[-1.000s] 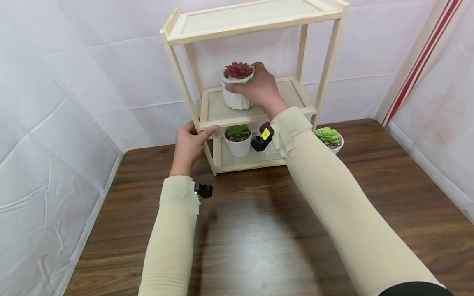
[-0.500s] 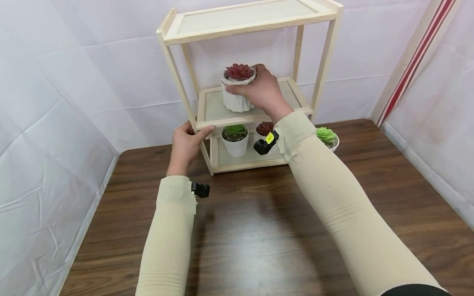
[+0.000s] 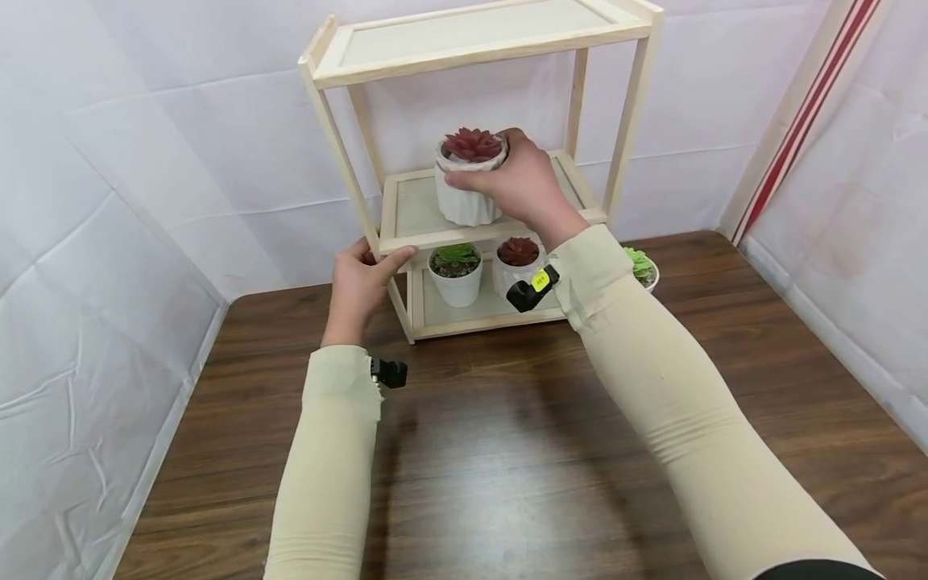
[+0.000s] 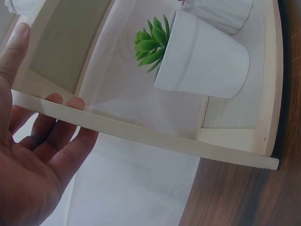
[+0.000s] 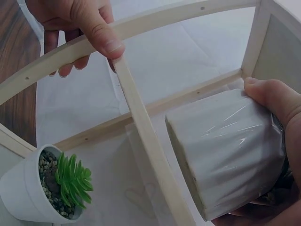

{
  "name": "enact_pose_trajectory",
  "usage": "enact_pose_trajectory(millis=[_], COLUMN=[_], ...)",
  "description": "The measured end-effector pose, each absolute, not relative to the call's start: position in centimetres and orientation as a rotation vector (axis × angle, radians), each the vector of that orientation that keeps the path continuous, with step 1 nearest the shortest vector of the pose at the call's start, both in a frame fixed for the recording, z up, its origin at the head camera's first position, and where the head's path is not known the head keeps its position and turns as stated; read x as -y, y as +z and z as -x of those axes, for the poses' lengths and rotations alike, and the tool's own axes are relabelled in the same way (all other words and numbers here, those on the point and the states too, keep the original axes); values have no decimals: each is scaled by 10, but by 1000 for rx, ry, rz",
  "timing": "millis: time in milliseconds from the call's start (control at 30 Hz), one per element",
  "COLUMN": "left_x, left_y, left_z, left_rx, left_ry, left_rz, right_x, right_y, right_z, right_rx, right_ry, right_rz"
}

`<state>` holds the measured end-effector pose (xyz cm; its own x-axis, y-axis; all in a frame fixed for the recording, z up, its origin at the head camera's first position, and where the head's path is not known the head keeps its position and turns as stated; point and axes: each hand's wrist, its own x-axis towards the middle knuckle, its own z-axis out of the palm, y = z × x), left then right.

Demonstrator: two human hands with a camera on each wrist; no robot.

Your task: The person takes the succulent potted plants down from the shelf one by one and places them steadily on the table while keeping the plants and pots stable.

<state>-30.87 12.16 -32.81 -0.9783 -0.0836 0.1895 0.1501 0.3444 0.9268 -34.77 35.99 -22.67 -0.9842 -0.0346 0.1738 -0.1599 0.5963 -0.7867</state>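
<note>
Head view shows the right hand [image 3: 536, 184] with its fingers grasping a white fluted pot [image 3: 464, 200] of red succulent at the middle shelf [image 3: 415, 208]; whether its base touches is unclear. The left hand [image 3: 358, 286] has its fingers curled round the left front post of the wooden rack [image 3: 486, 57]. Below sit a green-planted pot [image 3: 457, 288] and a red-planted pot [image 3: 505, 278], side by side.
</note>
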Motion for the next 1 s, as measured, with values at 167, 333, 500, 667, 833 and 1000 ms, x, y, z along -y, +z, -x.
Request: enact_pose_trajectory(millis=[167,333,500,667,833,1000], left_x=[-121,-122,-123,-123,-123,-123], left_y=[-326,-326,-326,-326,-327,-327], left_z=[308,308,307,307,307,307], left_rx=[2400,2394,2395,2395,2389,2394], left_ry=[-1691,-1697,-1700,-1687,-1684,-1668], left_rz=[62,69,61,52,59,60], right_x=[-364,-369,-373,-376,-380,-382], right_y=[-226,-227,-228,-230,-232,-234], right_z=[343,337,330,325,321,318], right_rx=[2704,2720,2711,2712,2718,2704], right_ry=[1317,1306,1314,1309,1294,1287], right_rz=[-165,-177,-208,-232,-226,-245])
